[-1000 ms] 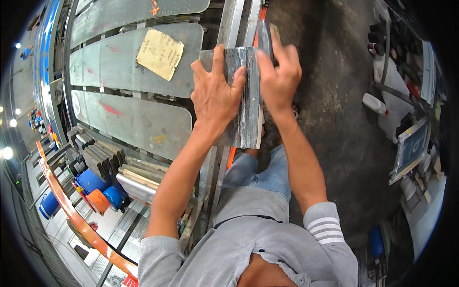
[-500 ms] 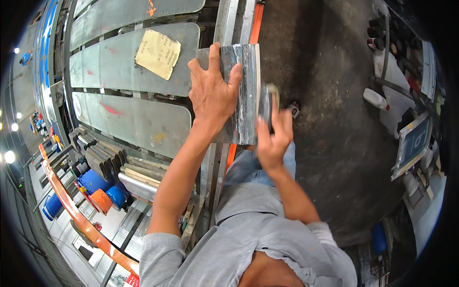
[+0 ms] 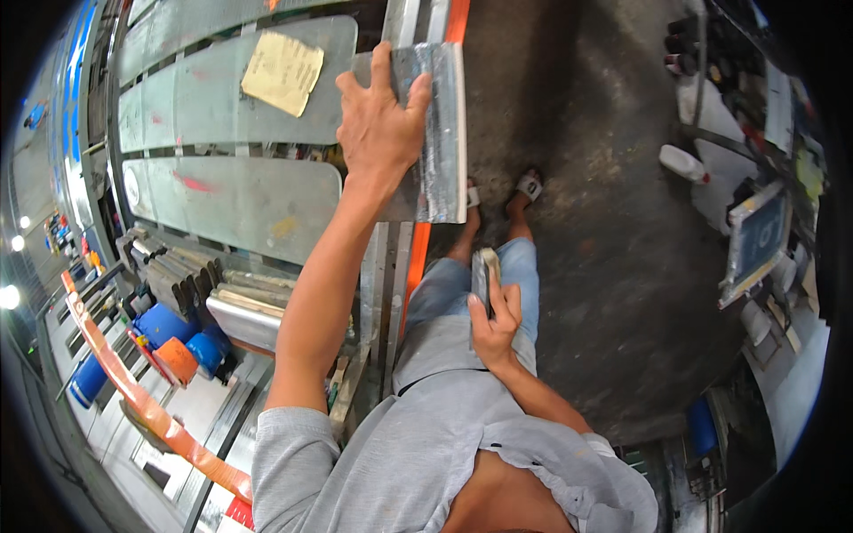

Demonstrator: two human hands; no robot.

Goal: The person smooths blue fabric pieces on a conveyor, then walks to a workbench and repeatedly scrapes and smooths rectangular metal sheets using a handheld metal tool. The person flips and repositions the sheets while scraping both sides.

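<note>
Board [image 3: 446, 142] lay at the right edge of the worktop [image 3: 369, 293], across its metal rails [image 3: 432, 22], with its long pale side facing out over the floor [image 3: 613, 266]. It stuck out past the orange strip [image 3: 416, 266], and that may have been so its pale side was easy to reach.

The left hand [image 3: 380, 133] was spread wide on top of the board, palm down, with its thumb out to the side. A wide hand can press on more of it, so I think this was meant to stop the board from sliding.

The right hand [image 3: 498, 330] was closed around a small dark tool [image 3: 481, 275], down in front of the shirt [image 3: 435, 417] and well apart from the board. The thumb was on one side and a finger lay along the other, perhaps to keep the tool from twisting. I could not tell what kind of tool it was.

Left of the board, long plates [image 3: 233, 200] lay side by side with thin gaps between them. A yellow paper [image 3: 284, 73] was on one plate, near the left hand but not touching it, maybe to keep it in sight and out of the way
</note>
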